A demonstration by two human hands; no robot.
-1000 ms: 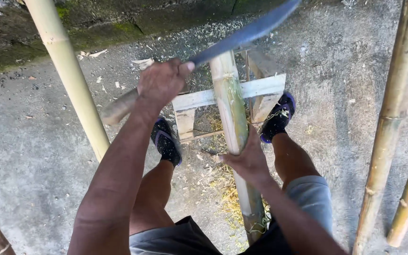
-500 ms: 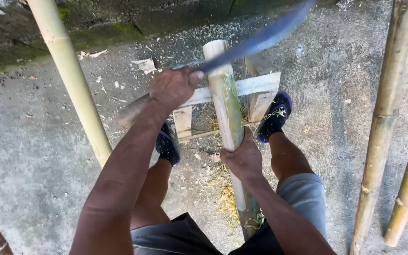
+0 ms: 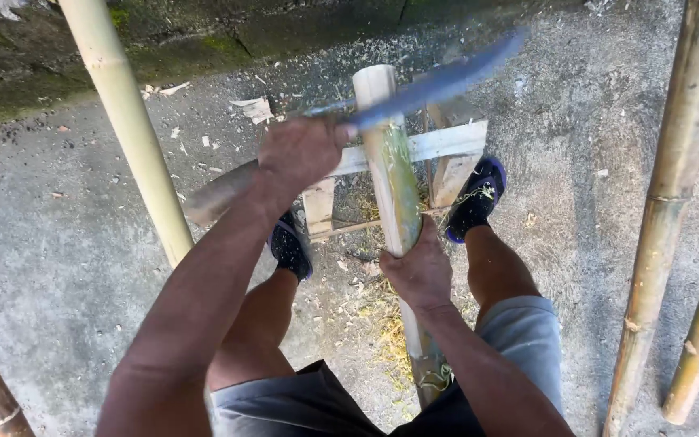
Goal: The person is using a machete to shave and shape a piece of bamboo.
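Blade now lower across the upright-leaning bamboo pole, tip right; left grip fisted on its handle, right grip clasping pole.

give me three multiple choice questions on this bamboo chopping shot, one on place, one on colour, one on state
1. Where does the far end of the held bamboo pole rest?
A. on a wooden stand
B. in a bucket
C. on a chair

2. What colour are the shoes?
A. white
B. dark with blue
C. red

3. What is the left hand doing?
A. lying open on the ground
B. gripping a blade
C. holding a rope

Answers:
1 A, the pole lies across the wooden stand.
2 B, both shoes are dark with blue edges.
3 B, its fingers are closed on the handle of the blade, while the right hand holds the pole.
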